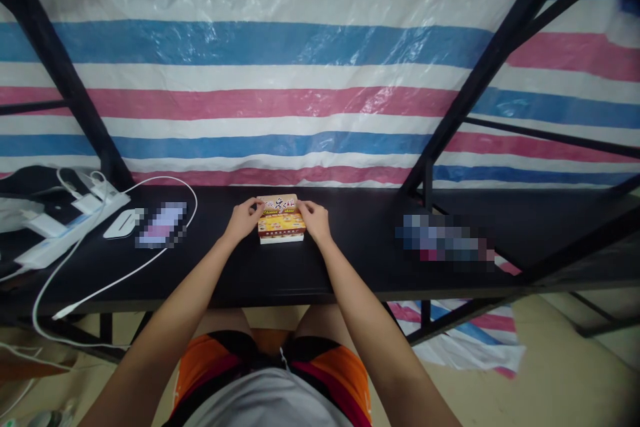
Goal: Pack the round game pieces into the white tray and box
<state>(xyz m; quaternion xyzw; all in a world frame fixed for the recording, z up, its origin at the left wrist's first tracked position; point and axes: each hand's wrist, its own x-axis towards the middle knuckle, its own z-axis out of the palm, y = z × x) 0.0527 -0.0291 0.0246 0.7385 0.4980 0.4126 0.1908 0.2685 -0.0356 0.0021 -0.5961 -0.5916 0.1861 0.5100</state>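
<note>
Fingers of the left hand (243, 217) and right hand (314, 220) clasp opposite ends of a small yellow box (281, 220), steadying it flat on the black table (350, 260) straight ahead of the person.

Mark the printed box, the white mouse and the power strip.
printed box (281, 219), head view, centre of its yellow top face.
white mouse (120, 223), head view, middle of its shell.
power strip (56, 243), head view, bare stretch of its white body.
</note>
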